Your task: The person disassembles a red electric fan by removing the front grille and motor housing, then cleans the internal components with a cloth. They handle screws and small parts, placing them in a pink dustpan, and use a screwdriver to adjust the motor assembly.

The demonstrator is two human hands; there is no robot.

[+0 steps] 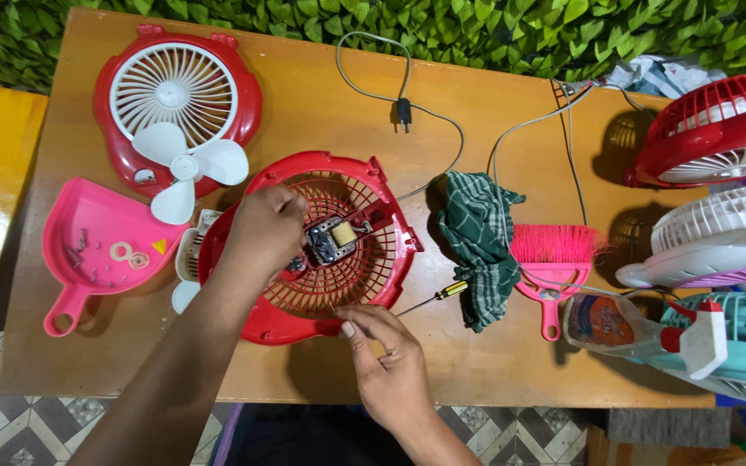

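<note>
Carefully, my left hand [262, 226] gripped the motor [331, 240] inside the red fan shell [390, 259] on the tabletop [511, 362], while my right hand [390, 362] pinched its near rim. One slip, I judged, could have knocked the screwdriver [432, 298] off the edge.

The table [511, 362] is smooth wood with a soft shine. The red grille [364, 276] is shiny plastic. The motor [331, 240] in it is grey metal. The pink dustpan [88, 233] is smooth plastic, and so is the white blade [185, 168]. The green checked cloth [479, 246] looks soft and crumpled. The brush [553, 243] has stiff pink bristles.
</note>
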